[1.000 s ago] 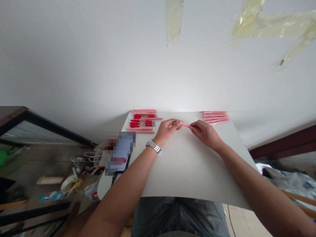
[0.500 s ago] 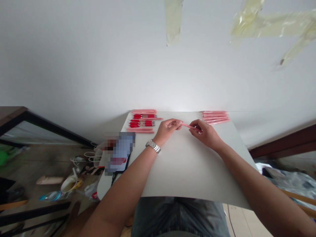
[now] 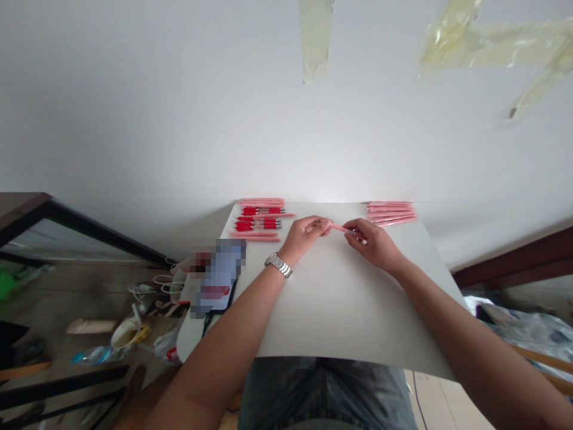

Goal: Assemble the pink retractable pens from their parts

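Note:
A slim pink pen [image 3: 339,227] spans the gap between my two hands above the white table. My left hand [image 3: 312,228], with a metal watch on its wrist, pinches the pen's left end. Curled around the right end are the fingers of my right hand [image 3: 364,237]; a clear or silvery section shows beside them, its details too small to tell. To the left lie red pens [image 3: 259,224] with clear and dark parts. Pink pens [image 3: 256,237] lie in front of them and more pink pens [image 3: 262,202] behind. Pink pens in clear wrapping [image 3: 390,212] are stacked at the back right.
A phone [image 3: 221,278], partly blurred out, lies on the table's [image 3: 344,310] left edge with a cable. The wall [image 3: 224,119] stands directly behind the table. A bucket [image 3: 126,332] and bottle [image 3: 96,356] are on the floor at left.
A clear or silvery section of the pen now shows by my right fingers, where it looked red before. Both hands have stayed almost in place.

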{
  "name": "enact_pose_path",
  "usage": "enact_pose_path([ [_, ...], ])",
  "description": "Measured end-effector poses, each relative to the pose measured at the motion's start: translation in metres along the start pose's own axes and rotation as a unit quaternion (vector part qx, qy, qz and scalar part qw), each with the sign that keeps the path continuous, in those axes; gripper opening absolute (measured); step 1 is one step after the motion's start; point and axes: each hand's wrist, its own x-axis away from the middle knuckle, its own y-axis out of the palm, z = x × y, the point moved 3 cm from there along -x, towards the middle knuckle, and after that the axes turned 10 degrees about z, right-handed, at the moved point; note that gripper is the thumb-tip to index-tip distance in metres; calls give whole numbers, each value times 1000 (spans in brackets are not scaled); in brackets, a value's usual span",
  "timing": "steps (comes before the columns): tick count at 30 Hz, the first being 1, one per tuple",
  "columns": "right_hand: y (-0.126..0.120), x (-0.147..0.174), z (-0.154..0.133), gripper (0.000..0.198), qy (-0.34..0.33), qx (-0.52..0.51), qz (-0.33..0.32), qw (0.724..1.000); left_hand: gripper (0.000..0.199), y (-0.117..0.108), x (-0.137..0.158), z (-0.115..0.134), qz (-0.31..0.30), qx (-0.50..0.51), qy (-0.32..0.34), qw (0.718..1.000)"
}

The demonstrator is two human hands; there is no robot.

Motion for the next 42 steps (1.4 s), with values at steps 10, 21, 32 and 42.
enact_pose_path([
  [10, 0, 0, -3, 21, 18, -6, -9, 1000, 43, 1, 1, 3, -6, 6, 0, 1000],
  [21, -1, -1, -4, 27, -15, 0, -4, 1000, 39, 2, 3, 10, -35, -9, 4, 999],
  [32, 1, 0, -2, 19, 2, 6, -2, 1000, 39, 1, 2, 8, -25, -13, 15, 999],
  [42, 2, 1, 1, 16, 27, -4, -4, 1000, 38, 2, 2, 9, -13, -20, 13, 1000],
])
